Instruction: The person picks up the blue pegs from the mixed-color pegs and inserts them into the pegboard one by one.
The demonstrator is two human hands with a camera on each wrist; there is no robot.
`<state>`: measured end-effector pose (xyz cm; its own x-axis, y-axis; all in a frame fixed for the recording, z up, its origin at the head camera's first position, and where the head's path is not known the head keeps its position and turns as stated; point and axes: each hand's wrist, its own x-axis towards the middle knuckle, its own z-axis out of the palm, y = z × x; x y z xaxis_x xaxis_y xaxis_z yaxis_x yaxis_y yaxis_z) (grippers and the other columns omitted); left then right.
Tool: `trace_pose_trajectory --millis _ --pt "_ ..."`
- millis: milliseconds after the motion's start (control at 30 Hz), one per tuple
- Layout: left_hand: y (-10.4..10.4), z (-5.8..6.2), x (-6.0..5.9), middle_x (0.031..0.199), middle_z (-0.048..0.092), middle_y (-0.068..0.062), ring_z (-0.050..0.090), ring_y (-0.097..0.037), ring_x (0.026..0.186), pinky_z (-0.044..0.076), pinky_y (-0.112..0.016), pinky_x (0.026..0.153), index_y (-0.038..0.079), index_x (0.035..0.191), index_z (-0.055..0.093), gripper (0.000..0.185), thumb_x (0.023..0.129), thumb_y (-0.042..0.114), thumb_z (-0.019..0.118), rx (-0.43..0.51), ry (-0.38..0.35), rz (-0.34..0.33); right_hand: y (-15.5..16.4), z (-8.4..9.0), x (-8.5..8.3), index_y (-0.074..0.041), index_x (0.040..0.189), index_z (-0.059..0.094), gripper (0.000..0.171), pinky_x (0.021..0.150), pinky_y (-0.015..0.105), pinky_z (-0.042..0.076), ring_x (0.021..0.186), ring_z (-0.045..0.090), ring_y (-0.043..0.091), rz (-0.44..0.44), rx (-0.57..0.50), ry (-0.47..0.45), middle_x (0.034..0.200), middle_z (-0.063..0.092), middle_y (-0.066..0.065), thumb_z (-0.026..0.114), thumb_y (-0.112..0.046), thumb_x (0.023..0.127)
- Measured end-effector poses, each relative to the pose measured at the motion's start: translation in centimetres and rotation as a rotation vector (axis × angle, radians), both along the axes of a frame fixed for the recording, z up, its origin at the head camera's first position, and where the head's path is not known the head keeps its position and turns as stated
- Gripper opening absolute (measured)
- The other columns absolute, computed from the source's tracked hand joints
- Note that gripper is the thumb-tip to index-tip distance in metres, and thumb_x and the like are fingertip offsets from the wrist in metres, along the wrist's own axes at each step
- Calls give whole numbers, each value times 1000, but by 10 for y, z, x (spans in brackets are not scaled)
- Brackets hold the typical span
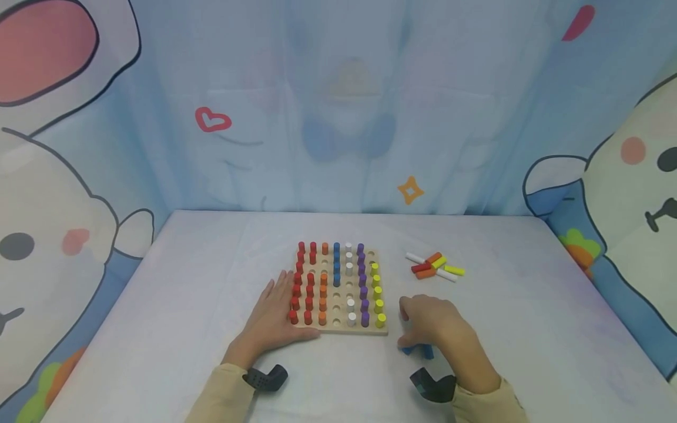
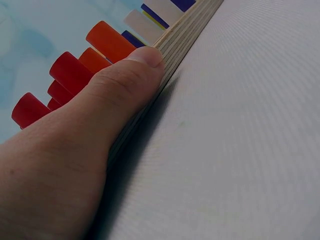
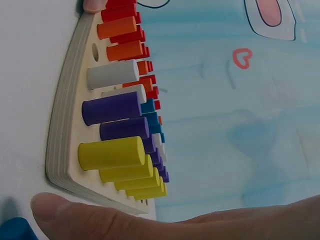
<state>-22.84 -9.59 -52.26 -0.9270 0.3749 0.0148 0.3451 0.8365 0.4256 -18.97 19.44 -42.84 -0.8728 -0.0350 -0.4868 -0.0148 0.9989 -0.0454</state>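
A wooden pegboard bears columns of red, orange, blue, white, purple and yellow pegs, with some holes bare. My left hand lies at its front left corner, fingers straight along the left side. The left thumb presses the front edge in the left wrist view. To the right of the board, my right hand hovers low over blue pegs, thumb and forefinger apart. In the right wrist view, a blue peg shows beside the thumb; the other fingers are hidden there.
Behind my right hand lies a loose pile of white, red, orange and yellow pegs. All stand on a white-covered table. A printed blue curtain hangs at the back and sides.
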Motion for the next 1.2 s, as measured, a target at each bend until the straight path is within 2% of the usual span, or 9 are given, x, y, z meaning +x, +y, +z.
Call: trace_pose_trajectory --millis 200,467,667,1200 --pt "0 0 0 161 12 -3 5 -17 149 7 -42 122 11 154 9 128 61 81 63 -6 1 2 -2 -4 0 -12 95 59 47 71 39 52 72 51 19 24 31 -14 79 57 2 84 -40 67" --pt "0 -1 0 161 12 -3 4 -16 149 7 -42 122 12 154 10 128 60 82 63 3 -2 5 -3 -4 3 -14 90 58 41 64 34 49 68 51 17 39 27 5 74 57 0 85 -36 67" --pt "0 0 0 161 11 -3 4 -16 149 6 -42 122 11 154 9 128 61 82 62 -1 -7 4 -2 -6 1 -14 92 61 40 64 34 49 68 50 17 59 8 40 75 57 -1 86 -32 66" --pt "1 -2 -1 161 13 -3 4 -17 149 7 -43 122 12 154 10 127 61 81 62 -1 -4 5 -3 -9 -3 -11 102 66 38 80 44 57 79 54 19 41 -98 63 93 63 5 85 -15 69"
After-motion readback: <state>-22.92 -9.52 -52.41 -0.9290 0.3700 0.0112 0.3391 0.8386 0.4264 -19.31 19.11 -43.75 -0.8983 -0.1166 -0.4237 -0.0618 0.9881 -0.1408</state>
